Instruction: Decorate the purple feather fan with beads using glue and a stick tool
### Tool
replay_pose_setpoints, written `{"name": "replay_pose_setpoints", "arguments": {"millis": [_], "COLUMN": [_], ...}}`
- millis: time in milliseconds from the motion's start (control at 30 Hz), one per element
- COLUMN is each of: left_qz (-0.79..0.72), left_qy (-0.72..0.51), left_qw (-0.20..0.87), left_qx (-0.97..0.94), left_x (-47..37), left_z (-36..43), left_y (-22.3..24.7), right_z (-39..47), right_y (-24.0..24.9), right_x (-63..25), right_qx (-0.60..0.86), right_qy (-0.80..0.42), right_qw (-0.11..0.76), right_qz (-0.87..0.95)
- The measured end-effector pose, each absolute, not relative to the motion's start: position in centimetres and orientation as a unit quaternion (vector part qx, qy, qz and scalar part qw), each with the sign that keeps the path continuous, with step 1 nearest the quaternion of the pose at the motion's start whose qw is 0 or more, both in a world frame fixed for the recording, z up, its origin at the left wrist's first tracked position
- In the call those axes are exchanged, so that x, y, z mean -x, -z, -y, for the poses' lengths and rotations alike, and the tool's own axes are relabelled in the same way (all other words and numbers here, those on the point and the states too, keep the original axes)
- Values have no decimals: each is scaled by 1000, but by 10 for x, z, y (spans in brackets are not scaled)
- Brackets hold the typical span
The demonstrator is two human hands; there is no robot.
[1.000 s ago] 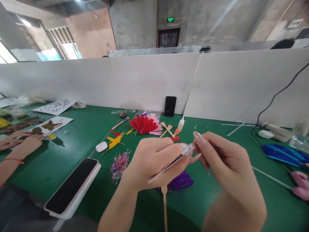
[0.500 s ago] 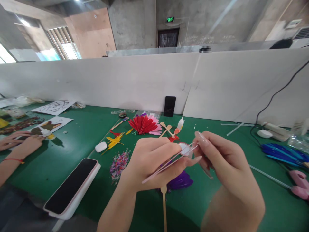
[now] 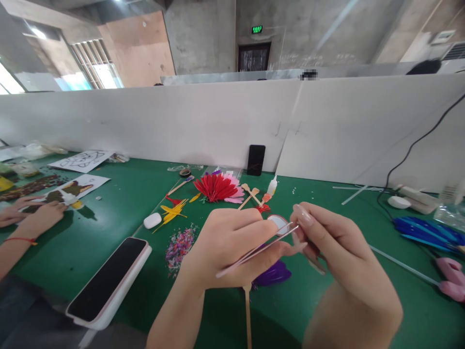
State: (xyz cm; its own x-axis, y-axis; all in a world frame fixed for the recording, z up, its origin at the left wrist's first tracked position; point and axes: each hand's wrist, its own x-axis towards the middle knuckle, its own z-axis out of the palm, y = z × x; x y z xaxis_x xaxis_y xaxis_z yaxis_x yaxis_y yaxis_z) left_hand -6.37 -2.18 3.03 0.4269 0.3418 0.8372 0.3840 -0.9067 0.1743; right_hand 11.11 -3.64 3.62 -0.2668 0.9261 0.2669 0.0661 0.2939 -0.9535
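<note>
My left hand (image 3: 236, 247) is closed around pink tweezers (image 3: 250, 253), whose tips point right. At those tips, my right hand (image 3: 334, 242) is pinched; whatever lies between its fingertips is too small to make out. Behind the tweezers sits a round white lid-like disc (image 3: 279, 224). Purple feathers (image 3: 272, 274) and a thin wooden stick (image 3: 248, 315) lie below my left hand, partly hidden by it. Farther back are a red feather fan (image 3: 216, 187) and a small glue bottle (image 3: 272, 185).
A large phone (image 3: 109, 281) lies at the left, near a white case (image 3: 152, 221) and colourful bits (image 3: 180, 247). Blue feathers (image 3: 428, 231) are at the right. At far left, another person's hands (image 3: 47, 215) work over a picture. A black phone (image 3: 256, 160) leans against the partition.
The tweezers' arms have drawn closer together, and their tips now meet my right fingertips slightly lower. My right hand has shifted slightly down.
</note>
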Motion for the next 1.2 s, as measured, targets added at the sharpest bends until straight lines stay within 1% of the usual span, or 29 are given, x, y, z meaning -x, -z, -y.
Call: {"name": "replay_pose_setpoints", "arguments": {"millis": [233, 333, 500, 667, 767, 933, 1000, 1067, 1133, 1200], "left_qz": [225, 226, 218, 226, 228, 221, 232, 253, 269, 277], "left_qy": [495, 491, 482, 502, 523, 547, 551, 554, 557, 546], "left_qw": [33, 31, 16, -3, -11, -39, -65, -112, -205, -346], "left_qx": [838, 841, 848, 835, 821, 806, 799, 785, 759, 711], "left_x": [60, 59, 60, 60, 59, 57, 55, 52, 48, 43], "left_z": [23, 23, 22, 23, 21, 21, 22, 22, 20, 17], "left_y": [-30, -29, -30, -31, -32, -34, -36, -37, -35, -29], "right_z": [36, 36, 35, 35, 33, 33, 35, 37, 38, 37], "right_y": [-39, -41, -40, -40, -37, -36, -36, -33, -27, -15], "right_x": [-116, -116, -112, -109, -113, -127, -136, -146, -157, -168], "right_qx": [402, 402, 395, 385, 393, 423, 456, 501, 546, 568], "right_qy": [-417, -418, -474, -527, -506, -408, -359, -312, -263, -211], "right_qw": [456, 455, 454, 452, 458, 459, 443, 406, 358, 326], "right_qz": [676, 676, 643, 608, 616, 666, 683, 698, 710, 725]}}
